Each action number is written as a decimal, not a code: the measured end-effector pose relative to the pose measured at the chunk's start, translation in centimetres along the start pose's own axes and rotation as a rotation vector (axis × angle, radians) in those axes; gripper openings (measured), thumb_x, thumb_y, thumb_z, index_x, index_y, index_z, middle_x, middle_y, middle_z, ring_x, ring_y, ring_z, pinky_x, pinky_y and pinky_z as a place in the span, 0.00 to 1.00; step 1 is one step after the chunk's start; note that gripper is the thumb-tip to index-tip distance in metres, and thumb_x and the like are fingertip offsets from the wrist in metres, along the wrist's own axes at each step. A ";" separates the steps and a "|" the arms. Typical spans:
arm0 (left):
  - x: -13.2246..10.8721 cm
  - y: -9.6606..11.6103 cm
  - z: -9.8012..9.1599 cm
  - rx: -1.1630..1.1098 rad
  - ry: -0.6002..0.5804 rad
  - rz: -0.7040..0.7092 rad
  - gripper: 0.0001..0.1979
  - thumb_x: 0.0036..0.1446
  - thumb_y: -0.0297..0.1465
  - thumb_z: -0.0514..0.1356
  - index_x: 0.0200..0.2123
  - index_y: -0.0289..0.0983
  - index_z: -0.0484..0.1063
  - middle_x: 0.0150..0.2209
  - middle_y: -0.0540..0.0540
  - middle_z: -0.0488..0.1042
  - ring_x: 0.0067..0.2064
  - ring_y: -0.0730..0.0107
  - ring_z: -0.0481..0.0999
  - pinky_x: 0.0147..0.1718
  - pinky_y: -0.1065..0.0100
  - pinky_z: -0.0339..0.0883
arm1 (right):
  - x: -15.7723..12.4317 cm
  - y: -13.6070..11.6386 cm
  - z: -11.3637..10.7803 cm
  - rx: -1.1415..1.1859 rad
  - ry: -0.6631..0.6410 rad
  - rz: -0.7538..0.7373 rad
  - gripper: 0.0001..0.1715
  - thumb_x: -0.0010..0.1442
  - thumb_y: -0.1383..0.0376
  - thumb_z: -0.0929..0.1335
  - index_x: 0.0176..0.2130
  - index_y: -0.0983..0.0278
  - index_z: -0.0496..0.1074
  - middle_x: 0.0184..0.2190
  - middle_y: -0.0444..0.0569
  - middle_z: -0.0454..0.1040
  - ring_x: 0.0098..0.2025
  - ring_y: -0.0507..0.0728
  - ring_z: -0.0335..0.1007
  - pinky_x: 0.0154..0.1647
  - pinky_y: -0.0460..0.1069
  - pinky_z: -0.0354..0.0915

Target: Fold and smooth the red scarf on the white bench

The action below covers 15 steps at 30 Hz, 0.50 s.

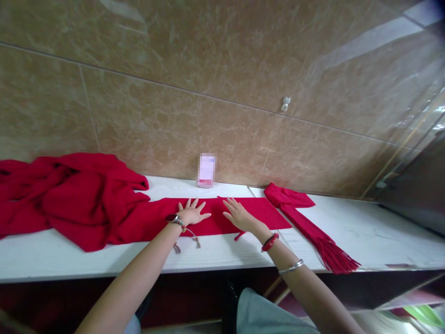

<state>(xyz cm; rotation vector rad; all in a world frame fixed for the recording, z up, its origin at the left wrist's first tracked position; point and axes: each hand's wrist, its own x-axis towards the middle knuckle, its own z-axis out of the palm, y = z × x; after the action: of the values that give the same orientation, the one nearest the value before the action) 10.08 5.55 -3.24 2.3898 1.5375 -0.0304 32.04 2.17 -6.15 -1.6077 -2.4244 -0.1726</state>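
My left hand (193,213) lies flat with fingers spread on a strip of red cloth (214,218). Just to its right, my right hand (239,215) rests on the same strip, its fingers stretched out and palm down. The strip runs lengthwise along the white tabletop and joins a large rumpled heap of red cloth (83,199) at the left. Right of the strip's end lies a red fringed scarf (306,227), bent over itself with its tassels toward the front edge.
A blurred-out upright card or phone (206,171) leans against the brown tiled wall (174,125). A small white hook (285,104) is fixed to the wall. The white table (382,241) ends at a front edge near my body; a dark panel (417,181) stands at the right.
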 end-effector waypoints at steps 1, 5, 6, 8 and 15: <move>-0.3 -0.3 -0.2 0.002 -0.009 -0.018 0.38 0.51 0.57 0.41 0.62 0.46 0.44 0.64 0.46 0.33 0.63 0.47 0.30 0.53 0.37 0.31 | 0.8 -1.3 0.3 0.006 -0.013 -0.008 0.30 0.64 0.56 0.53 0.61 0.64 0.47 0.62 0.59 0.46 0.63 0.64 0.35 0.56 0.65 0.49; -1.8 -2.7 -0.4 0.025 -0.026 -0.031 0.38 0.51 0.57 0.41 0.62 0.48 0.44 0.64 0.48 0.35 0.63 0.47 0.31 0.52 0.36 0.32 | 2.0 -3.4 1.3 -0.082 -0.107 -0.081 0.24 0.64 0.59 0.55 0.58 0.58 0.56 0.61 0.56 0.50 0.62 0.67 0.41 0.52 0.69 0.51; -2.1 -3.5 -0.4 0.035 -0.026 -0.019 0.37 0.51 0.57 0.41 0.62 0.48 0.44 0.64 0.48 0.35 0.63 0.48 0.32 0.53 0.37 0.33 | 2.0 -3.2 1.5 -0.110 -0.126 -0.121 0.22 0.63 0.61 0.56 0.56 0.56 0.60 0.61 0.54 0.52 0.62 0.67 0.41 0.51 0.70 0.52; -2.7 -5.0 -0.3 0.055 -0.022 0.002 0.37 0.52 0.57 0.40 0.62 0.47 0.43 0.64 0.48 0.35 0.63 0.50 0.33 0.55 0.41 0.35 | 2.1 -2.8 1.9 -0.125 -0.143 -0.173 0.20 0.62 0.63 0.58 0.53 0.55 0.64 0.60 0.53 0.53 0.61 0.69 0.41 0.50 0.71 0.53; -3.2 -6.7 0.0 0.080 0.012 0.024 0.37 0.53 0.57 0.37 0.62 0.45 0.41 0.64 0.46 0.33 0.63 0.53 0.32 0.57 0.50 0.36 | 2.7 -4.0 1.5 -0.024 -0.026 -0.025 0.32 0.62 0.52 0.55 0.61 0.62 0.51 0.61 0.58 0.49 0.62 0.68 0.40 0.53 0.69 0.51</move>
<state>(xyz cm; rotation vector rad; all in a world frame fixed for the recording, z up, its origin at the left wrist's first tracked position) 2.68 5.24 -4.27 2.4747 1.5398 -0.0740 27.17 3.38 -6.83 -1.5999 -2.4721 -0.1865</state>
